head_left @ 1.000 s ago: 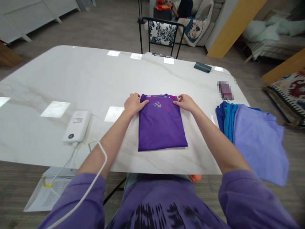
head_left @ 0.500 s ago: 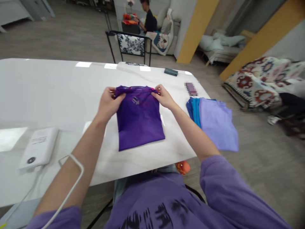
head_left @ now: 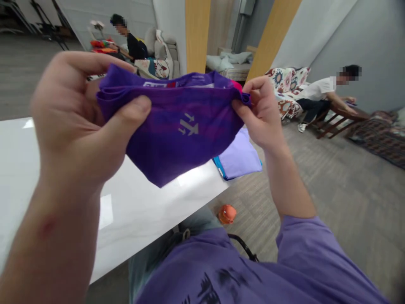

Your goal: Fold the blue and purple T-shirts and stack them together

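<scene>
A folded purple T-shirt hangs in the air above the table, close to the camera. It bears a pale arrow logo, and pale print and a pink patch show at its top edge. My left hand is closed on the shirt's upper left corner, thumb on the near side and fingers behind. At the upper right corner, my right hand pinches the cloth between thumb and fingers. The shirt's lower part sags to a point at the left and touches nothing that I can see.
Below lies the glossy white table. A stack of folded lilac and blue garments rests at its right edge. An orange object is near the floor. Two people sit farther back, one at left, one at right.
Both hands have raised the purple shirt off the table and brought it much nearer the camera. My view has swung up and to the right.
</scene>
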{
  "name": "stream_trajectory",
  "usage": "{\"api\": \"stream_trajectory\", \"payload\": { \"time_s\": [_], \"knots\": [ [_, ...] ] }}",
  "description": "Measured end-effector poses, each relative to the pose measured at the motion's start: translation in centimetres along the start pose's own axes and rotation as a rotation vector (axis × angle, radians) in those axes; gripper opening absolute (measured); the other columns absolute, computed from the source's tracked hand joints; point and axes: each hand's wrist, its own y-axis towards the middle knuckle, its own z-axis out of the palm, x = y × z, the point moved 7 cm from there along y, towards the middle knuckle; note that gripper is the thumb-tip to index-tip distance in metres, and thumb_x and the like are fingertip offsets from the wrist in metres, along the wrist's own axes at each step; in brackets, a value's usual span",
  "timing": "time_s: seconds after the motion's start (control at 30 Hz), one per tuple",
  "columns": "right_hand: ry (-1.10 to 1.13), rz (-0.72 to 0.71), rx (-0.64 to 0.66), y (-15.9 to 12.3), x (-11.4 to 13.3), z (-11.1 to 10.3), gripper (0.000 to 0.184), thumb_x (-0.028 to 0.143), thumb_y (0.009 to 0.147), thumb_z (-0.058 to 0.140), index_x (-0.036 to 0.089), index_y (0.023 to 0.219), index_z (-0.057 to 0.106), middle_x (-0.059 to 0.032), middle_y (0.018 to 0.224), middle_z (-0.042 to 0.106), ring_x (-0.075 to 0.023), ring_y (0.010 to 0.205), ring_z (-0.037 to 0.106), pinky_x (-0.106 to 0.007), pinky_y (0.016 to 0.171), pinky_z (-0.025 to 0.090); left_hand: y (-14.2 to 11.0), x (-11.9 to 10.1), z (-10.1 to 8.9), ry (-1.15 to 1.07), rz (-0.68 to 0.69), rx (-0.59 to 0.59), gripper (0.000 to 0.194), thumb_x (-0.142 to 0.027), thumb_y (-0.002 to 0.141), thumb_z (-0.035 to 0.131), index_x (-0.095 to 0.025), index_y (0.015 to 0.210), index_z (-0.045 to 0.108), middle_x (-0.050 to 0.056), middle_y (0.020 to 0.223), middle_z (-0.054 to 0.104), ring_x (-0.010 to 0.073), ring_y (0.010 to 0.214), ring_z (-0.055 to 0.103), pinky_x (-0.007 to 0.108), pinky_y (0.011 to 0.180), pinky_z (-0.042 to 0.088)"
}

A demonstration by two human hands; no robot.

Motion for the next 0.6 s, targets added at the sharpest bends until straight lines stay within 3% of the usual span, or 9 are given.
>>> {"api": "stream_trajectory", "payload": {
  "time_s": [0.1,0.17,0.27,0.37,0.47,0.53,0.6],
  "knots": [
    [-0.096,-0.005,-0.053,-0.7,-2.0,-6.8,0.042,0.064,0.108,0.075,0.029,0.125,0.058,-0.0029,0.116,0.068,-0.0182,0.108,0.070,-0.035,0.092,0.063,0.2,-1.1,7.4,-0.084,0.093,0.255,0.062,-0.058,0.094,0.084,-0.020,0.141,0.069,-0.003,0.127,0.068,0.0386,0.138,0.073,0.059,0.106,0.062],
    [-0.096,0.013,-0.062,-0.2,-4.7,-10.3,0.036,0.051,0.109,0.079,0.027,0.124,0.058,-0.0018,0.110,0.069,-0.0130,0.095,0.068,-0.030,0.087,0.061,1.1,0.5,12.8,-0.144,0.038,0.339,0.057,-0.054,0.096,0.083,-0.017,0.137,0.068,-0.001,0.119,0.069,0.0374,0.131,0.077,0.058,0.103,0.065],
    [-0.144,0.119,-0.048,1.5,-11.4,-13.1,0.031,0.039,0.108,0.079,0.023,0.124,0.058,-0.0036,0.108,0.072,-0.0115,0.090,0.068,-0.028,0.086,0.060,3.0,5.7,21.7,-0.141,-0.085,0.459,0.049,-0.050,0.104,0.074,-0.019,0.140,0.064,0.001,0.117,0.072,0.0346,0.128,0.079,0.053,0.102,0.065],
    [-0.297,0.235,-0.009,3.8,-20.0,-13.4,0.039,0.049,0.109,0.075,0.021,0.133,0.061,-0.0082,0.116,0.075,-0.0203,0.103,0.074,-0.039,0.096,0.065,4.5,12.9,28.8,-0.087,-0.202,0.500,0.044,-0.042,0.108,0.070,-0.018,0.144,0.060,0.006,0.122,0.075,0.0309,0.124,0.080,0.048,0.105,0.065],
    [-0.463,0.306,0.019,5.0,-27.4,-11.8,0.063,0.065,0.106,0.072,0.018,0.147,0.061,-0.0160,0.133,0.073,-0.0321,0.123,0.074,-0.055,0.111,0.063,4.0,20.4,31.6,0.119,-0.352,0.543,0.066,-0.045,0.097,0.087,-0.015,0.147,0.056,0.015,0.131,0.077,0.0343,0.125,0.078,0.050,0.112,0.061],
    [-0.563,0.326,0.041,4.6,-30.0,-10.2,0.076,0.072,0.103,0.072,0.014,0.152,0.061,-0.0228,0.147,0.068,-0.0382,0.137,0.069,-0.060,0.122,0.056,2.5,24.0,30.9,0.281,-0.390,0.570,0.082,-0.053,0.090,0.093,-0.016,0.152,0.054,0.019,0.140,0.075,0.0370,0.129,0.075,0.052,0.116,0.058],
    [-0.620,0.305,0.112,3.4,-30.7,-7.9,0.080,0.075,0.105,0.066,0.015,0.158,0.060,-0.0249,0.159,0.063,-0.0408,0.149,0.061,-0.061,0.131,0.048,0.5,25.8,28.8,0.378,-0.357,0.584,0.085,-0.059,0.092,0.088,-0.018,0.157,0.052,0.020,0.147,0.072,0.0369,0.133,0.073,0.051,0.118,0.056]
  ]
}}
